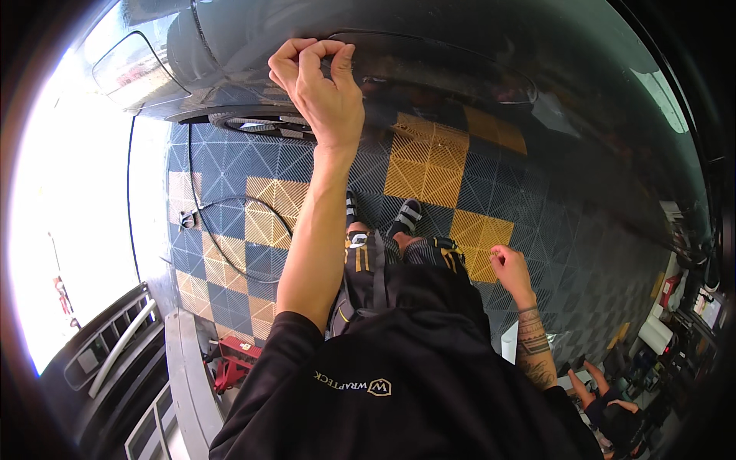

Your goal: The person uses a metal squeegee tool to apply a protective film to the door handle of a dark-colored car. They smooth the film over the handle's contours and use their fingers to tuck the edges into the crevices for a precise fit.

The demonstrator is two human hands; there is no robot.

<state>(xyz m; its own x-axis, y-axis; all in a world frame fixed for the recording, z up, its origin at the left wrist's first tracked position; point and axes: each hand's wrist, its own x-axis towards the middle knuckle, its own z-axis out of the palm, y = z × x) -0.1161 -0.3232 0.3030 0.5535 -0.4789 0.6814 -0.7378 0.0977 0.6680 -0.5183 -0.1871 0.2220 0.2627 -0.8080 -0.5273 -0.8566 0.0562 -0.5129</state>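
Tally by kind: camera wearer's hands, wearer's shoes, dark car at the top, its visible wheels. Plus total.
Hands: 2 (left hand, right hand)
Shoes: 2 (left shoe, right shoe)
Dark car: 1
Wheel, partly hidden: 1
Total: 6

The car body [445, 65] is gleaming smooth and glossy; ribbed floor tiles [425, 165] are looking plastic, the shirt [452, 345] matt cloth

- Mid-frame, I see a floor [425, 172] of dark and yellow tiles beneath me.
- My strapped sandals [410, 214] stand on it, just above centre.
- A black cable [198, 206] loops across it, left of centre.
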